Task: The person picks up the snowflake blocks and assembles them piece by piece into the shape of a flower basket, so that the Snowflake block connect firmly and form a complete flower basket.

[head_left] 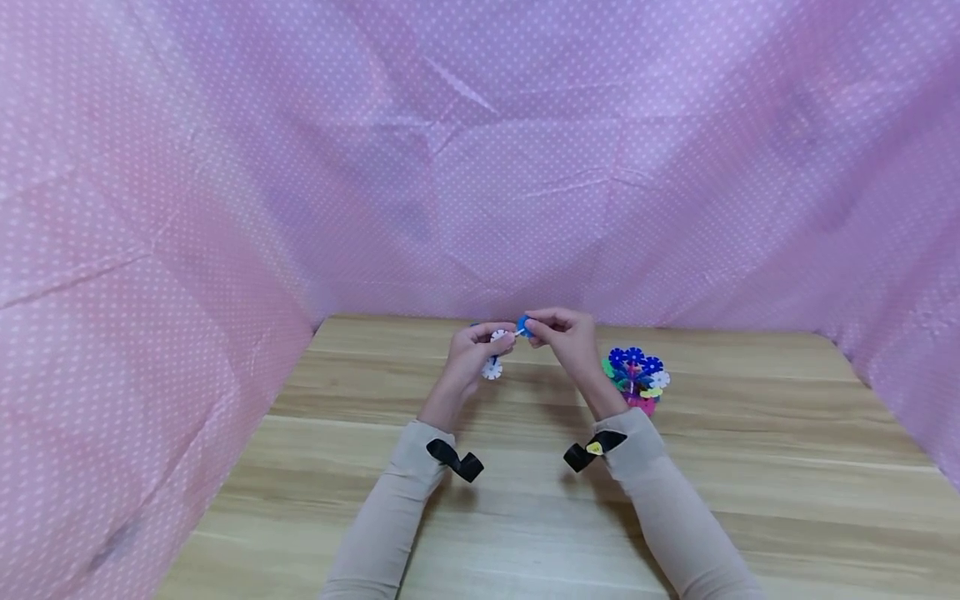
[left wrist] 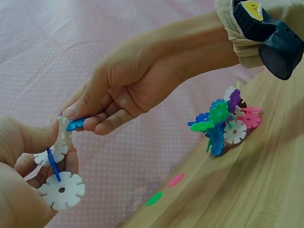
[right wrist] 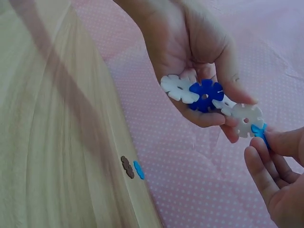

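Both hands meet above the far part of the table. My left hand [head_left: 467, 357] holds a short chain of notched snowflake discs. The right wrist view shows its white discs [right wrist: 247, 118] joined edge to edge with a dark blue disc [right wrist: 206, 96]. In the left wrist view the lowest white disc [left wrist: 62, 191] hangs below the fingers. My right hand [head_left: 572, 337] pinches a light blue disc [head_left: 524, 326] between thumb and fingers. That disc stands at the slotted edge of the chain's end white disc, crosswise to it. Fingers partly cover both pieces.
On the wooden table [head_left: 525, 533], a multicoloured cluster of joined discs [head_left: 634, 375] stands beside the right forearm. Near the table's edge lie a pink disc [left wrist: 175, 179], a green disc [left wrist: 154, 198], a brown disc [right wrist: 127, 167] and another light blue one. Pink dotted cloth [head_left: 525, 208] hangs around.
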